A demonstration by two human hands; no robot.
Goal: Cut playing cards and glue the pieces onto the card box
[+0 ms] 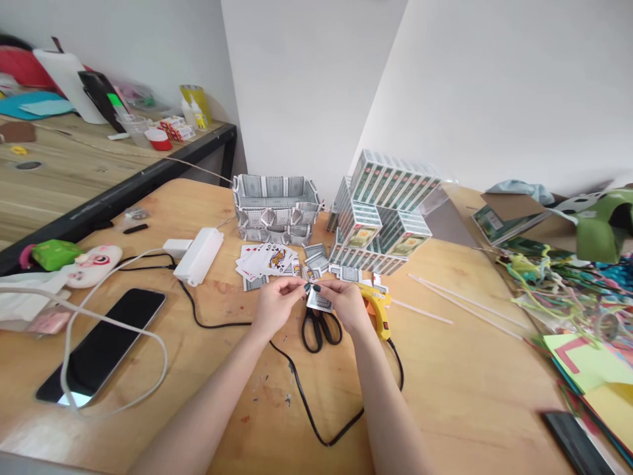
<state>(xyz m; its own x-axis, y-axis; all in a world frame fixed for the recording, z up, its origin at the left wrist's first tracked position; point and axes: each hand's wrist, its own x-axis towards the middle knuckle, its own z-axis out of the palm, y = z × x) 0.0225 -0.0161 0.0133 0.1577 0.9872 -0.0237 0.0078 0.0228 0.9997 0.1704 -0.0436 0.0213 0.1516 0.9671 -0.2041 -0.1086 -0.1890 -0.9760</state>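
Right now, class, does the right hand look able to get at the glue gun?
Probably yes: the glue gun lies close beside the right hand, handle exposed, with nothing visible between them. Those fingers are holding a card, though, so they would likely need to release it first.

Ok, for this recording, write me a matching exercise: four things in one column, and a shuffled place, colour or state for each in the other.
1. patterned card
2. scissors
3. glue gun
4. phone

A. lying flat, face-up and dark
B. yellow
C. between the left hand and the right hand
D. black-handled

Pairs: 1-C, 2-D, 3-B, 4-A
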